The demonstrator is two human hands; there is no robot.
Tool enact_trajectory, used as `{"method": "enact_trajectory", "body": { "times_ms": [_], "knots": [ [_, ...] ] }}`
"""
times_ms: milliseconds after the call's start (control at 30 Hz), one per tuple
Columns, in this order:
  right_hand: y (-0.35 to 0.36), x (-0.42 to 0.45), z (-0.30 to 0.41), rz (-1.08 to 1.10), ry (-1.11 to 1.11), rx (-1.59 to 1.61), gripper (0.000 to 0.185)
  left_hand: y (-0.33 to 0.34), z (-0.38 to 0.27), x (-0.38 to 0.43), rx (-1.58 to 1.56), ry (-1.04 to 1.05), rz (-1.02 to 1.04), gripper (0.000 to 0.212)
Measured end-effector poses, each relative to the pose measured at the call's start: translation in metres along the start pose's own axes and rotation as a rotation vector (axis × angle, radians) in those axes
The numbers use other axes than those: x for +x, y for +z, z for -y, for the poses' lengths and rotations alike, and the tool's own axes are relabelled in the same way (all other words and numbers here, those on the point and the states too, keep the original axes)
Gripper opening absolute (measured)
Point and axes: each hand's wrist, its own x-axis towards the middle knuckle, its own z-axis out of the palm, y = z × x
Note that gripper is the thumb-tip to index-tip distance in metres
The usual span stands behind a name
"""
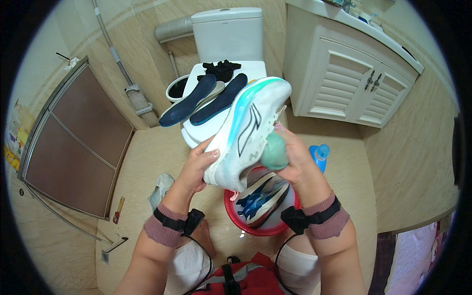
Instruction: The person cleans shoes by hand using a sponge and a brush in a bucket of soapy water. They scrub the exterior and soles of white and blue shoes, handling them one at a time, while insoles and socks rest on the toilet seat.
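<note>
A white sneaker (247,125) with a turquoise-trimmed sole and a black outline on its side is raised above the floor, toe pointing away to the upper right. My left hand (199,166) grips it at the heel end. In my right hand (297,155) is a green rounded object (274,151), perhaps the handle of a scrubber, held against the lacing side; its far part is hidden. Below, a red-rimmed basin (230,210) holds cloudy water and a blue and white sneaker (263,201). A pink loop (234,195) hangs at the raised shoe's heel.
Dark blue insoles (191,101) and black cloth (221,70) lie on the closed toilet lid (199,132). A blue bottle (320,156) stands right of the basin. A plastic bag (161,186) and a wooden-handled brush or tool (119,210) lie left. A vanity cabinet (346,81) stands at right.
</note>
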Motion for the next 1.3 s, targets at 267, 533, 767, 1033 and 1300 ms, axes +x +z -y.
{"method": "enact_trajectory", "body": {
  "times_ms": [267,533,767,1033,1300],
  "knots": [
    [0.008,0.000,-0.048,0.096,-0.115,-0.865,0.038,-0.010,-0.004,0.002,-0.095,0.058,0.014,0.064],
    [-0.002,0.007,-0.046,0.147,-0.300,-1.310,0.030,-0.019,-0.003,0.001,-0.081,0.029,0.045,0.066],
    [-0.003,-0.001,-0.007,0.017,0.130,0.053,0.032,-0.017,0.003,0.002,-0.101,-0.008,0.071,0.069],
    [0.010,0.002,-0.039,0.052,0.015,-0.633,0.041,-0.012,-0.002,0.006,-0.074,0.068,-0.008,0.065],
    [0.005,-0.003,-0.017,0.052,0.170,-0.272,0.029,-0.010,-0.006,0.003,-0.030,0.023,-0.002,0.064]
  ]
}}
